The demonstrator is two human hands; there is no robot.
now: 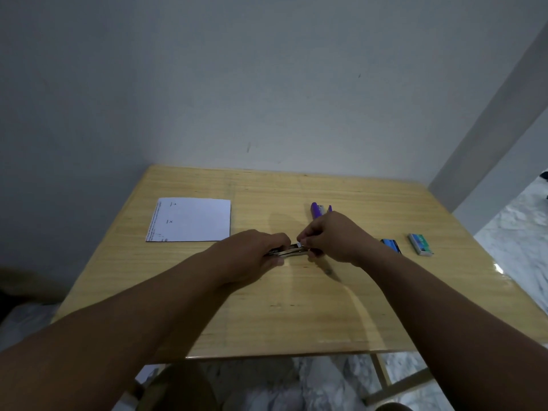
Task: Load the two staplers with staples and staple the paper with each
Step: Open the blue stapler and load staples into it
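Left hand grips the metal stapler, its long axis running left-right; right hand fingers pinch a staple strip at its right end.

Two staplers: a metal stapler held over the table and a purple stapler behind it. One sheet of paper lies left of the metal stapler. Two staple boxes, blue and green, lie to its right.

Metal stapler mostly hidden under left hand and right hand. Purple stapler lower part occluded by right hand. Paper print too small to read. Staple box label illegible.
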